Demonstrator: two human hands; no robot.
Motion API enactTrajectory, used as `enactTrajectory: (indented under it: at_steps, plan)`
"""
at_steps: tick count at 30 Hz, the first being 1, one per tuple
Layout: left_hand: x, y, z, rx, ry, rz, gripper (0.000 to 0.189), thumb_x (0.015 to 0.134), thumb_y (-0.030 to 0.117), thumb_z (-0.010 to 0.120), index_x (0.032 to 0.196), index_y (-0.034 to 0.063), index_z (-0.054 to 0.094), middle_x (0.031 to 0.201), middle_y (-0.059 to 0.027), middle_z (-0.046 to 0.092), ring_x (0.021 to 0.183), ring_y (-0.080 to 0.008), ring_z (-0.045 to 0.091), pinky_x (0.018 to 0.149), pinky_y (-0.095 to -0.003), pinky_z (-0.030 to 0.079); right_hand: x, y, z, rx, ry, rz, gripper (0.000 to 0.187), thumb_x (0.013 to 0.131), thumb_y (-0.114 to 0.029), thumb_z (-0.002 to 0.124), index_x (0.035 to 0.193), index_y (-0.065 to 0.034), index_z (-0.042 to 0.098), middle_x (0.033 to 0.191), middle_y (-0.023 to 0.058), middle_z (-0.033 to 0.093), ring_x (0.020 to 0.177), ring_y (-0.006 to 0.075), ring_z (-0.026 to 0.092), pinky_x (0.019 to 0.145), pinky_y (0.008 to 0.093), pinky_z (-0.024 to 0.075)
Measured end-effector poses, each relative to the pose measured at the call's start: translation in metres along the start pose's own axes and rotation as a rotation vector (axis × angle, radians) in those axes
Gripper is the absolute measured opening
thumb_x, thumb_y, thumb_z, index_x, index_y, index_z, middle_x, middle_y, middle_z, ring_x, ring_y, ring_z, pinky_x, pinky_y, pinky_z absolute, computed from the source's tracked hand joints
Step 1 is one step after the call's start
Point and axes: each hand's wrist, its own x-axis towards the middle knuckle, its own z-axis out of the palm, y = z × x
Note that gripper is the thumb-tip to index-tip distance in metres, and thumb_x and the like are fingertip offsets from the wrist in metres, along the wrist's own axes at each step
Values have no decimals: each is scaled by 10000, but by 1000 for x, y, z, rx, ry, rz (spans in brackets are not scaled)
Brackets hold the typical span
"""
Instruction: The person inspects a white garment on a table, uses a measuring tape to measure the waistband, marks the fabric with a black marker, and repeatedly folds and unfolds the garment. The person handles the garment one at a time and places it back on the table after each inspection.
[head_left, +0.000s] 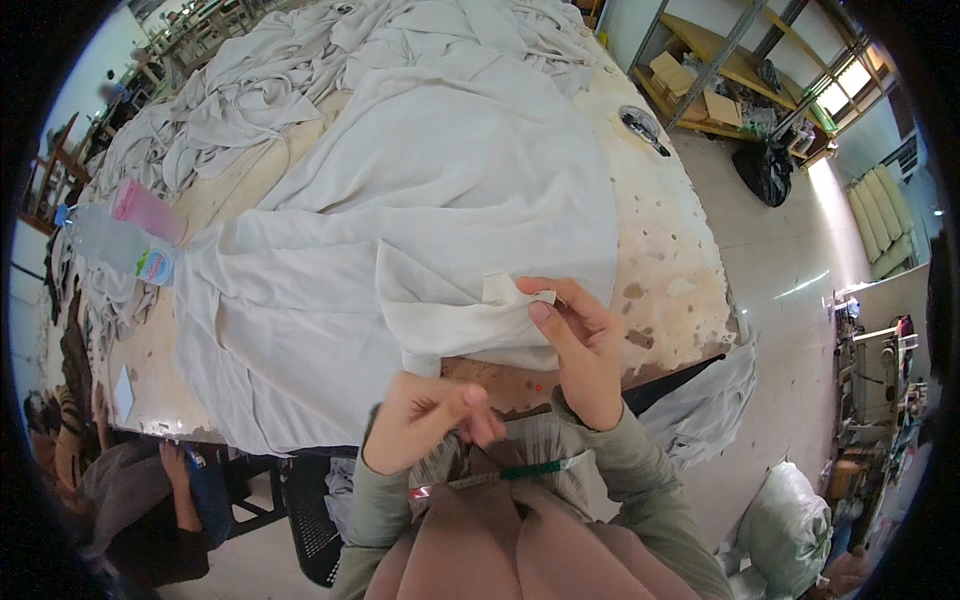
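Observation:
A pale grey cloth garment (480, 165) lies spread over the table in front of me, its near part folded back in loose layers. My right hand (581, 337) pinches a small corner of its edge between thumb and forefinger, and a short flap (499, 289) stands up beside that grip. Lower and to the left, my left hand (435, 420) hovers in front of the table edge. Its fingers are curled and motion-blurred, and I cannot tell whether something thin is between them.
Heaped pale cloth (247, 97) covers the far left of the worn table (660, 247). A water bottle (112, 240) and a pink tumbler (146, 210) stand at left. A round dish with a black-handled tool (645, 127) lies at right. Another person (142, 510) sits lower left; a stuffed sack (784, 525) rests lower right.

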Motion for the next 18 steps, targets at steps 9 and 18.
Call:
enactTrajectory:
  at_steps: [9, 18]
  plan:
    - [66, 40, -22, 103, -79, 421, 257, 903, 137, 591, 1119, 3, 558, 1062, -41, 582, 1031, -114, 508, 911, -267, 380, -9, -29, 0, 21, -100, 5, 470, 838, 27, 639, 1281, -46, 496, 932, 17, 593, 837, 56, 518, 748, 196, 418]
    - [69, 36, -17, 195, 151, 318, 142, 875, 129, 629, 938, 2, 642, 841, 2, 623, 787, -61, 505, 705, -217, 396, -6, -24, -15, -57, -29, -28, 325, 914, -110, 588, 1223, -29, 527, 895, 50, 633, 824, 104, 579, 758, 229, 452]
